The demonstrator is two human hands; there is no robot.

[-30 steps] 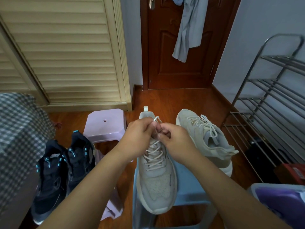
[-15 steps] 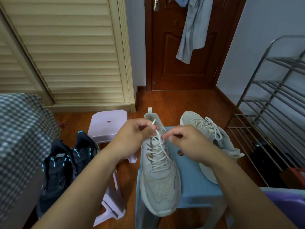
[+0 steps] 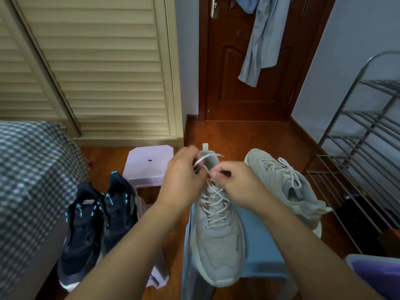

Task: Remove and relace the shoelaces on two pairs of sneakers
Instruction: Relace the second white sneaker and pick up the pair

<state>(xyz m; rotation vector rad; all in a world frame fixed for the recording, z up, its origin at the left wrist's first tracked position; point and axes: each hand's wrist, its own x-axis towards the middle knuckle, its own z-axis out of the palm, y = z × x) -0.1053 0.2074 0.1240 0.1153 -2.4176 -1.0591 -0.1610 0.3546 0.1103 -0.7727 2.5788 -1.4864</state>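
Observation:
A beige sneaker (image 3: 218, 245) lies toe toward me on a light blue stool (image 3: 262, 252). Its white shoelace (image 3: 213, 200) is crossed through the eyelets. My left hand (image 3: 181, 180) pinches one lace end above the tongue, and the free tip (image 3: 217, 155) sticks out to the right. My right hand (image 3: 236, 182) pinches the other lace strand close beside it. The second beige sneaker (image 3: 285, 187), laced and tied, leans on the stool's right side. A pair of black sneakers with teal accents (image 3: 97, 224) stands on the floor at the left.
A lilac plastic stool (image 3: 149, 163) stands behind the black pair. A metal shoe rack (image 3: 357, 159) fills the right side. A checked cloth (image 3: 28, 174) covers the left edge. A purple-lidded container (image 3: 376, 276) sits at the lower right. A wooden door (image 3: 244, 61) is ahead.
Both hands have stayed at the top of the beige sneaker, working the lace ends; they parted slightly and then came close together again. The view tilted up a little.

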